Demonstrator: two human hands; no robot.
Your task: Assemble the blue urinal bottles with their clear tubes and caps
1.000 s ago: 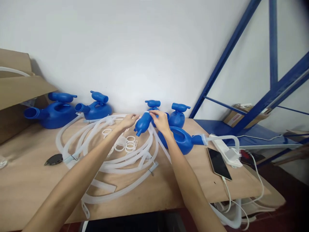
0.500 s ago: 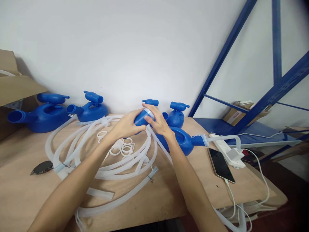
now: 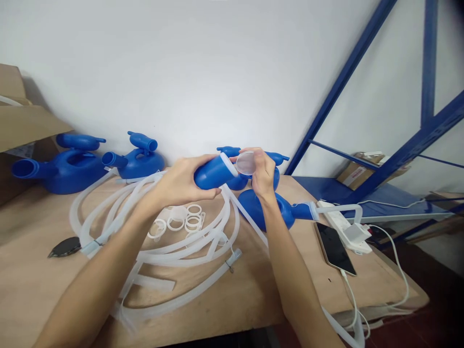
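My left hand (image 3: 181,186) is wrapped round a blue plastic urinal funnel (image 3: 213,173), its mouth tilted up to the right. A white ring (image 3: 229,165) sits around that mouth. Just to the right, my right hand (image 3: 261,169) pinches a round translucent cap (image 3: 245,163) by its edge, apart from the ring. Below the hands, several loose white rings and caps (image 3: 193,222) lie on the wooden table (image 3: 224,309), among coiled translucent tubes (image 3: 188,258).
Blue urinal bottles (image 3: 72,176) stand along the wall, some topped with funnels. One bottle (image 3: 279,212) lies at right with a tube fitted. A phone (image 3: 335,249), a power strip (image 3: 331,215), a dark leaf-shaped object (image 3: 65,247), a cardboard box (image 3: 32,125) and a blue shelf (image 3: 326,188) surround the work.
My right hand has come away from the funnel to the right, and the cap in it now shows apart. The funnel's white-ringed mouth is exposed, turned rightward in my left hand.
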